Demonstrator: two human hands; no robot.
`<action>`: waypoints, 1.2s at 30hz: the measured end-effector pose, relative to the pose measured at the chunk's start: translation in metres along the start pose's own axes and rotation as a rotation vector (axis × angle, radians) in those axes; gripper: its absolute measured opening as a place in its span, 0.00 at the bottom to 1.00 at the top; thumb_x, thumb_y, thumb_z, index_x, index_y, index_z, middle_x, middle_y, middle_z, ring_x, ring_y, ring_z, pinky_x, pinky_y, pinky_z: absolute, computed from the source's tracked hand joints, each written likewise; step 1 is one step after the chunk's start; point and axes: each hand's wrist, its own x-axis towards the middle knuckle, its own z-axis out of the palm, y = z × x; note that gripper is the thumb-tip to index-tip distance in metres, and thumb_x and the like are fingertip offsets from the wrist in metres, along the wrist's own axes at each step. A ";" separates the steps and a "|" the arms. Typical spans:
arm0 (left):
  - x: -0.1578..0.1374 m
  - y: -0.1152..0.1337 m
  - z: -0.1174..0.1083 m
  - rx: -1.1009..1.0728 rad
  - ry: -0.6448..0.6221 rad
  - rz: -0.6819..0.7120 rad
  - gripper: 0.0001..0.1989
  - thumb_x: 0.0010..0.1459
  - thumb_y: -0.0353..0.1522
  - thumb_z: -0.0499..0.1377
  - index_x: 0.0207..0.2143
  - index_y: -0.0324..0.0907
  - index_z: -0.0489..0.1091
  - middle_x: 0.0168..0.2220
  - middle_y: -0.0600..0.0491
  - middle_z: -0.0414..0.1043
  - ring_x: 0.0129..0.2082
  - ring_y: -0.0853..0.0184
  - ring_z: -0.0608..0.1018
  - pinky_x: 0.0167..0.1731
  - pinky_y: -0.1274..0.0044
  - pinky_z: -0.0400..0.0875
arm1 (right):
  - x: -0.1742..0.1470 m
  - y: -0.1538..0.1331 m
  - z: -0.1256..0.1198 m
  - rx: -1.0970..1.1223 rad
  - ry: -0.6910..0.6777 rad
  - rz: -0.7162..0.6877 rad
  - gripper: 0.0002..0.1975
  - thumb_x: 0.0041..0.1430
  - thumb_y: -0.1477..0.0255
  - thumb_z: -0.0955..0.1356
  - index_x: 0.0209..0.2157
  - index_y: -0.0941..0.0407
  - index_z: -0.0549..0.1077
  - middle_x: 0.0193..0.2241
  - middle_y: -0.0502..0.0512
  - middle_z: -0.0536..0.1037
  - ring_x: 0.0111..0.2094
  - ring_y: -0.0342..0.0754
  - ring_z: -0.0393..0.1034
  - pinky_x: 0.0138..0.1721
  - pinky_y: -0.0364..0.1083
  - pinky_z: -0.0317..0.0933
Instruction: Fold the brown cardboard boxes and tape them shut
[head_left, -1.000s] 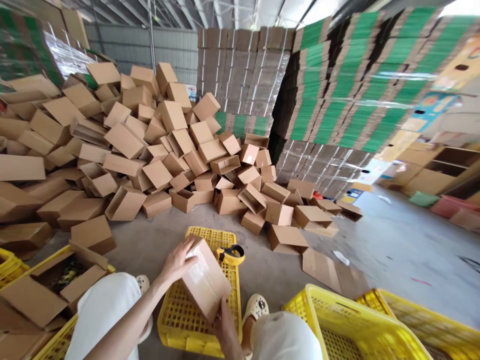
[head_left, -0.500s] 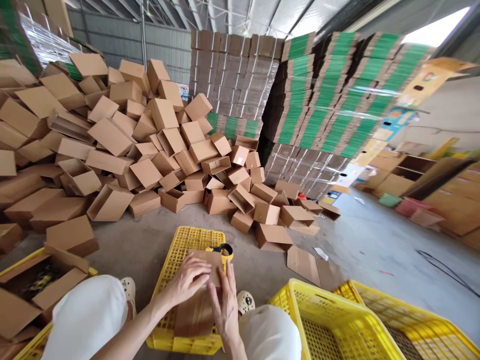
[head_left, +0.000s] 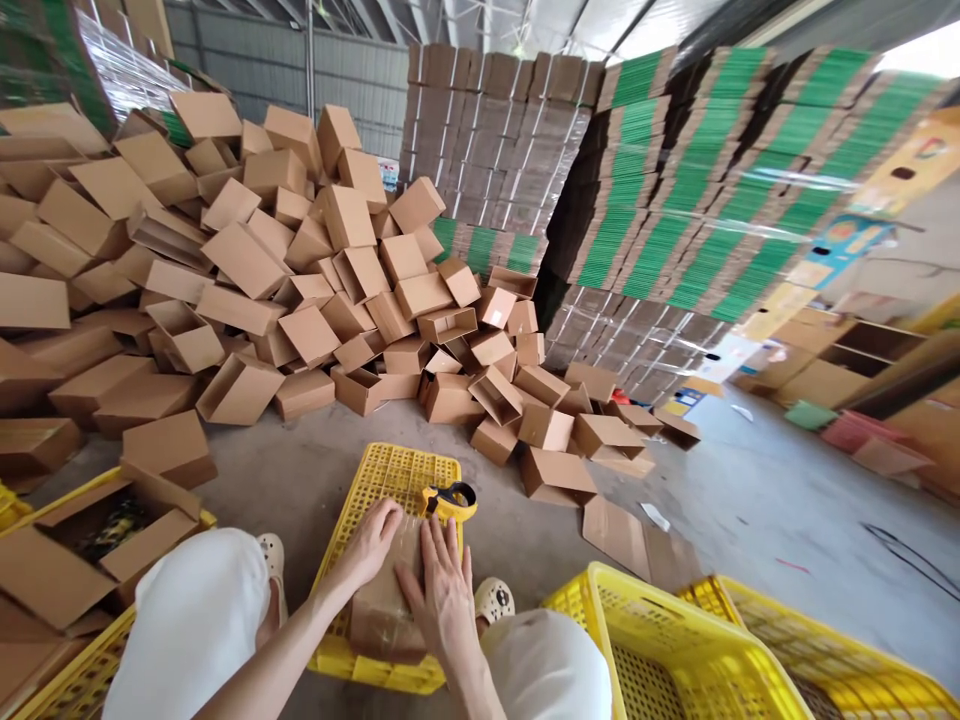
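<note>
A small brown cardboard box (head_left: pixel 386 612) with shiny clear tape on it lies on an upturned yellow plastic crate (head_left: pixel 360 500) between my knees. My right hand (head_left: pixel 442 590) lies flat across the top of the box, fingers stretched out. At the box's far left edge is my left hand (head_left: pixel 377 540), its fingers curled closed; whatever is in them, if anything, is hidden. Just beyond the box, a yellow and black tape dispenser (head_left: pixel 450 500) rests on the crate, near my right fingertips.
A large heap of cardboard boxes (head_left: pixel 315 335) covers the floor ahead. Strapped stacks of flat cardboard (head_left: pixel 675 190) stand behind it. To my right are yellow crates (head_left: pixel 675 640); at left, an open carton (head_left: pixel 112 545) with dark items sits in another crate.
My left hand has gone from lying flat on the box to curled fingers at its far left edge. My right hand has flattened onto the top. The view has shifted slightly left.
</note>
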 end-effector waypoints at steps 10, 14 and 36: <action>0.004 -0.004 0.002 -0.081 0.028 -0.067 0.15 0.73 0.38 0.47 0.41 0.46 0.73 0.45 0.48 0.82 0.47 0.61 0.82 0.51 0.71 0.73 | 0.066 -0.010 -0.017 -0.009 -0.076 0.099 0.22 0.73 0.52 0.63 0.36 0.51 0.79 0.37 0.56 0.83 0.44 0.54 0.77 0.54 0.50 0.61; 0.004 -0.004 0.001 -0.088 0.024 -0.063 0.15 0.72 0.40 0.49 0.40 0.46 0.74 0.43 0.49 0.82 0.45 0.61 0.82 0.48 0.72 0.74 | 0.074 -0.010 -0.014 0.049 -0.104 0.190 0.20 0.74 0.57 0.64 0.34 0.51 0.80 0.35 0.53 0.84 0.40 0.50 0.78 0.43 0.43 0.61; 0.036 0.028 -0.040 0.293 -0.282 0.033 0.08 0.62 0.37 0.62 0.35 0.44 0.80 0.38 0.50 0.84 0.41 0.59 0.83 0.41 0.76 0.69 | 0.086 -0.003 -0.015 0.215 -0.155 0.390 0.20 0.74 0.62 0.64 0.32 0.53 0.82 0.31 0.55 0.84 0.36 0.48 0.80 0.34 0.41 0.57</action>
